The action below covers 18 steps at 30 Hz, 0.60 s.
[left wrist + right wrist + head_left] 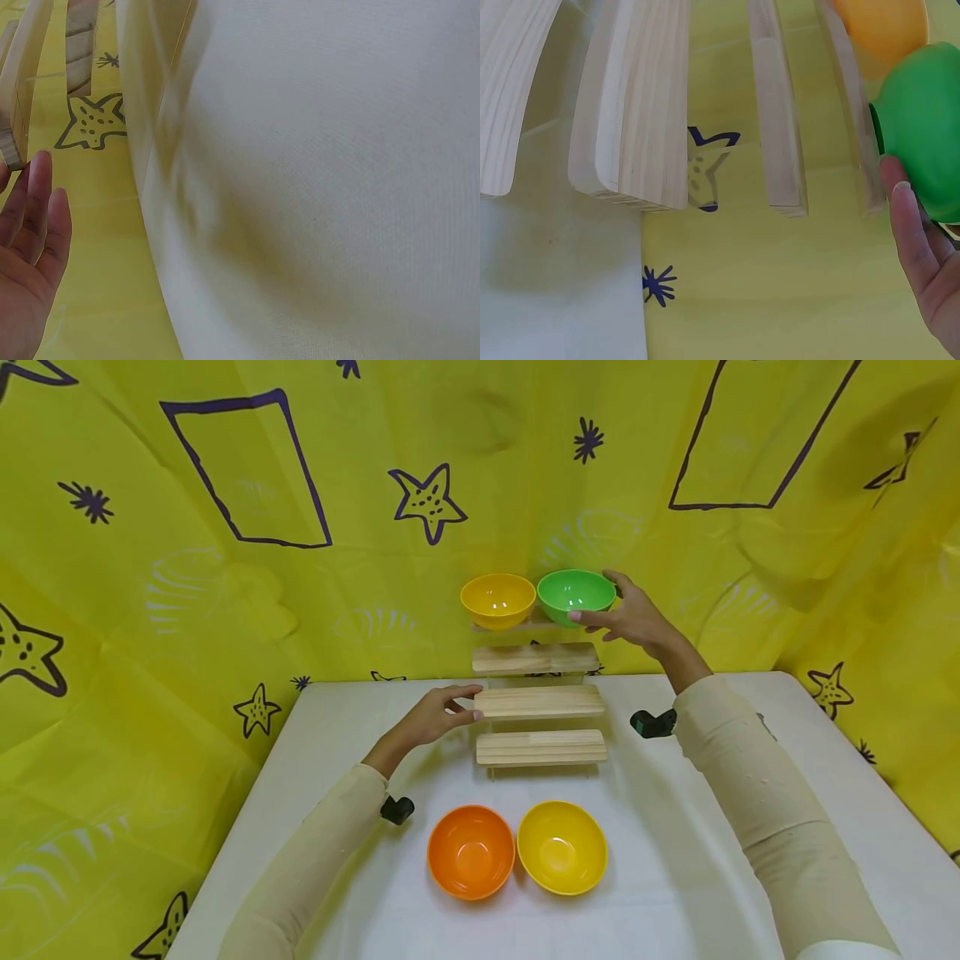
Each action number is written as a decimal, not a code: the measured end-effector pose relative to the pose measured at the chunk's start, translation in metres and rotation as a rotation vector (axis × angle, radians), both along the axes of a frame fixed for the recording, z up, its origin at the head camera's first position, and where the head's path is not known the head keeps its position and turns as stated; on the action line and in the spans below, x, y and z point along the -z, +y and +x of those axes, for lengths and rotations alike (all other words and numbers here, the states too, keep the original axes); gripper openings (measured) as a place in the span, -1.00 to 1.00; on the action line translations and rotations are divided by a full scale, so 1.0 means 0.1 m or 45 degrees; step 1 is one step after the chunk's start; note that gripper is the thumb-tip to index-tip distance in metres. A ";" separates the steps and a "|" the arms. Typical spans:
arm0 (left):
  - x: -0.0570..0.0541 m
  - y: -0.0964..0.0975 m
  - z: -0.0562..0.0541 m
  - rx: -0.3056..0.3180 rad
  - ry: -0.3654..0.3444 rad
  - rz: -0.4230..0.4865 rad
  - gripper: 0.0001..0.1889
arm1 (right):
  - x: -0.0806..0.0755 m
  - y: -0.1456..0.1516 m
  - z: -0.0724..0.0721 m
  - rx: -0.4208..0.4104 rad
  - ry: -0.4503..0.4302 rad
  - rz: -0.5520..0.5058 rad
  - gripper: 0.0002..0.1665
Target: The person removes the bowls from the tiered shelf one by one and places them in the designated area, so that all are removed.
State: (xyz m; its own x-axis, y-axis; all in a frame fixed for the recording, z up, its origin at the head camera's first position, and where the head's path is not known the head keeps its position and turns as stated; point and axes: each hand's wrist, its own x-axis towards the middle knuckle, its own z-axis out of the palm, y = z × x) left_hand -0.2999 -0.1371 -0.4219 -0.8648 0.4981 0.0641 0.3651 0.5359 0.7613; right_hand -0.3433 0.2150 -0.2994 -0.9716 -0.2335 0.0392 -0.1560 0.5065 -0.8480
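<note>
My right hand (pixel 637 617) holds a green bowl (pixel 576 589) by its right side, thumb in front and fingers round the back. The bowl is upright at the top step of a wooden tiered stand (pixel 538 702). Close beside it on that step sits a yellow-orange bowl (pixel 498 597). In the right wrist view the green bowl (pixel 922 131) shows its underside by the top plank. My left hand (pixel 431 717) pinches the left end of a lower plank between thumb and fingers. The left wrist view shows its fingers (pixel 41 187) at the plank's end.
An orange bowl (pixel 471 853) and a yellow bowl (pixel 562 848) stand side by side on the white table (pixel 360 893), in front of the stand. A yellow cloth (pixel 360 602) with drawn stars hangs close behind the stand and along both sides.
</note>
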 end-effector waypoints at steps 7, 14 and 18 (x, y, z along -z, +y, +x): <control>-0.01 0.00 0.01 0.004 -0.008 -0.005 -0.40 | 0.02 0.02 0.03 -0.006 0.022 -0.046 0.20; 0.00 0.00 0.01 0.000 -0.005 -0.002 -0.41 | 0.05 0.04 0.05 -0.012 0.035 -0.094 0.16; -0.01 0.00 0.01 -0.002 -0.001 -0.003 -0.42 | 0.07 0.05 0.07 -0.019 0.048 -0.102 0.15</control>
